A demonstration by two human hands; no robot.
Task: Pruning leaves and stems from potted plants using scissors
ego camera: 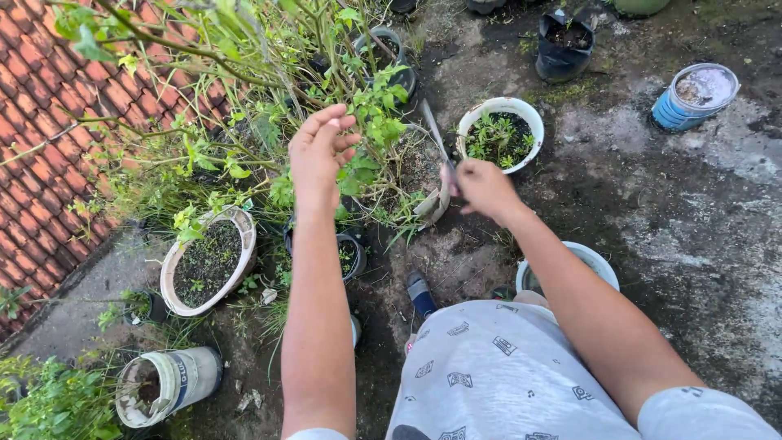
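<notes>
One blurred blade (434,130), leaf-hidden stems (368,122).

White bucket (167,385) with blue label, lower left, on its side.

Leafy shrub (269,73) stands ahead left above a tilted pot (208,261), planted bucket (500,133) ahead right, tipped bucket (167,385) lying near left, lidded can (694,96) far right.
</notes>
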